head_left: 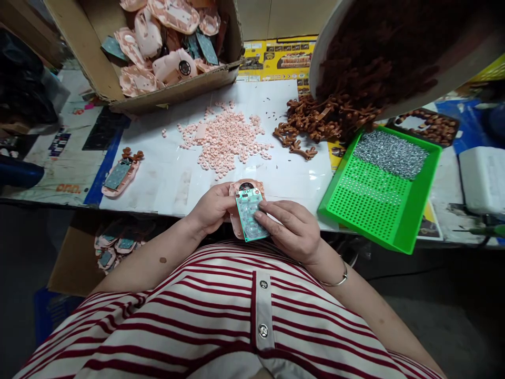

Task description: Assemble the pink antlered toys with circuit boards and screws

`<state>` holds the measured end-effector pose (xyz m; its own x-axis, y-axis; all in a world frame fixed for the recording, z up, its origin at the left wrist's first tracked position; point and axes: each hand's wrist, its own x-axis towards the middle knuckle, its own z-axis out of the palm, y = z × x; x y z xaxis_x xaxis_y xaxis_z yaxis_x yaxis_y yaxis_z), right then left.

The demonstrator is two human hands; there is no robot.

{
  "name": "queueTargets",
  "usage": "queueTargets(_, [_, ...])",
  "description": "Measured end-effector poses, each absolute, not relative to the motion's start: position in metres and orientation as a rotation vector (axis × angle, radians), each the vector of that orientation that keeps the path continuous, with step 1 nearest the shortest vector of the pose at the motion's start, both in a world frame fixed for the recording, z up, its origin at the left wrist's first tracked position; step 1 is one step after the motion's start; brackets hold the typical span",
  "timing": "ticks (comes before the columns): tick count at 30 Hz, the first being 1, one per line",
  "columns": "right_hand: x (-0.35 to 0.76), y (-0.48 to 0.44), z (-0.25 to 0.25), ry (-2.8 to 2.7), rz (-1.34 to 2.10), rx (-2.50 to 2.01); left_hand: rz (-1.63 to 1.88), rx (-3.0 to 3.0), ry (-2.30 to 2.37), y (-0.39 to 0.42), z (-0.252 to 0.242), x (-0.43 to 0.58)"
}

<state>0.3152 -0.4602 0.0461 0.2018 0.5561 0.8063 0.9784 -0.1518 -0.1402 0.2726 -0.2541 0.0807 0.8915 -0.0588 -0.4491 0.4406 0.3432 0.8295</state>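
Close to my body at the table's front edge, my left hand [215, 209] grips a pink plastic shell [235, 223] by its left side. A round dark speaker shows at the shell's top. Over the shell lies a green circuit board [249, 216], slightly tilted. My right hand [294, 227] holds the board's right side, its fingertips resting on the board's face. Beyond my hands is a heap of small pink plastic rings or buttons [226, 139]. To the left lies another pink shell [121, 176] with a board in it and brown pieces at its top.
A cardboard box [169, 95] of pink shells and boards stands at back left. Brown plastic parts [315, 123] spill from a tipped white tub [315, 68]. A green basket [410, 231] holds silvery screws [390, 152]. Below the table at left, another box [71, 258] holds shells.
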Motion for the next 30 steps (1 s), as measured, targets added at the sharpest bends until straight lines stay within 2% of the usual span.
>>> queueTargets(23, [0.310, -0.456, 0.038, -1.421, -0.835, -1.756, -0.322, 1.162, 0.444, -0.257, 0.087, 0.273])
queueTargets(30, [0.307, -0.457, 0.033, -1.315, -0.735, -1.785, -0.305, 1.192, 0.387, -0.255, 0.086, 0.273])
